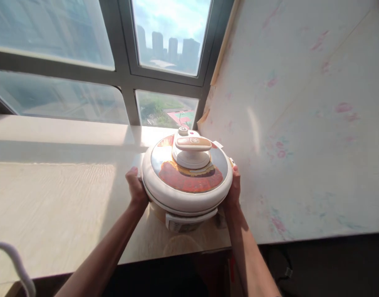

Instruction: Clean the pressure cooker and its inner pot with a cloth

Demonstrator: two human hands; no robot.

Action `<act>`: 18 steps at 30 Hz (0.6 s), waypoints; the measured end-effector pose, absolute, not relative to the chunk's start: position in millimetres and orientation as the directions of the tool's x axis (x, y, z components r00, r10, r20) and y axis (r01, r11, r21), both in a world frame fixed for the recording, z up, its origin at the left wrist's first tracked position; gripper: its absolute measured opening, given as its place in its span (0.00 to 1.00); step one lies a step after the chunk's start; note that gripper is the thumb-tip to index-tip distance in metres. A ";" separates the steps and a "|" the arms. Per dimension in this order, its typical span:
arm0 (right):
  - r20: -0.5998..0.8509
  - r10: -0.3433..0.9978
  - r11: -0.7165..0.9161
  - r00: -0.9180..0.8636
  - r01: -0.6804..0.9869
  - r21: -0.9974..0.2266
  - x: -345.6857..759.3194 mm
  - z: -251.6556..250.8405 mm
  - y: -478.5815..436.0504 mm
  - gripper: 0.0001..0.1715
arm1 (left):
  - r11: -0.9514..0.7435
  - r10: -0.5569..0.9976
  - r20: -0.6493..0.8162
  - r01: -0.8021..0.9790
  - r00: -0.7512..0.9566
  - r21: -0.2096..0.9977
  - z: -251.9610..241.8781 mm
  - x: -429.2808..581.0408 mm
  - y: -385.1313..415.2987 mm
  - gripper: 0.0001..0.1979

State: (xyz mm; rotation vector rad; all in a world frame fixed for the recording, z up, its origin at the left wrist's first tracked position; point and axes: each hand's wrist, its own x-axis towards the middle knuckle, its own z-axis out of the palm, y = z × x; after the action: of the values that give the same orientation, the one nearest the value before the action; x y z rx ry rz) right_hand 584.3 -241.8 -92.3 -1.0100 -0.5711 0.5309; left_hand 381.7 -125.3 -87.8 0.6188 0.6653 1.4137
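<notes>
A white electric pressure cooker (186,194) with a red and orange picture on its lid stands on the pale wooden counter (53,198), near the front edge and close to the right wall. A white lid handle (192,144) with a tan strip sits on top. My left hand (135,186) grips the cooker's left side, fingers curled round the rim. Against the right side my right hand (234,187) is pressed, its fingers wrapped round the rim too.
A pale wall panel (301,123) with pink and blue stains rises right beside the cooker. Behind the counter is a large window (164,37) with grey frames. A white cord (16,260) loops at the lower left. Below the counter's front edge it is dark.
</notes>
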 end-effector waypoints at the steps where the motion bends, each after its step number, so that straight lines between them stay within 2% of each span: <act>1: 0.182 0.635 0.430 0.751 -0.148 -0.891 589.3 -93.4 -244.0 0.25 | 0.066 0.998 -0.058 -0.670 0.035 0.740 -88.6 386.9 -125.7 0.21; 7: 0.170 0.562 0.401 0.810 -0.087 -0.912 607.2 -97.8 -249.4 0.29 | 0.043 0.999 -0.016 -0.661 0.046 0.749 -83.4 405.2 -127.8 0.24; 13: 0.156 0.418 0.271 0.895 0.041 -0.962 610.3 -91.7 -252.6 0.27 | -0.063 0.992 0.120 -0.647 0.045 0.760 -78.6 409.2 -123.0 0.19; 18: 0.240 0.341 0.136 0.909 0.205 -0.969 615.7 -93.0 -257.4 0.28 | -0.095 0.985 0.164 -0.624 0.054 0.775 -87.5 409.1 -119.2 0.18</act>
State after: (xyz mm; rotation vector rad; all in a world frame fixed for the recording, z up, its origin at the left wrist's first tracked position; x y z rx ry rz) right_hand 615.7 -257.4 -93.0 -1.4470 -0.4594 0.1037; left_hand 409.1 -119.2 -87.5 0.8421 0.5632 1.4732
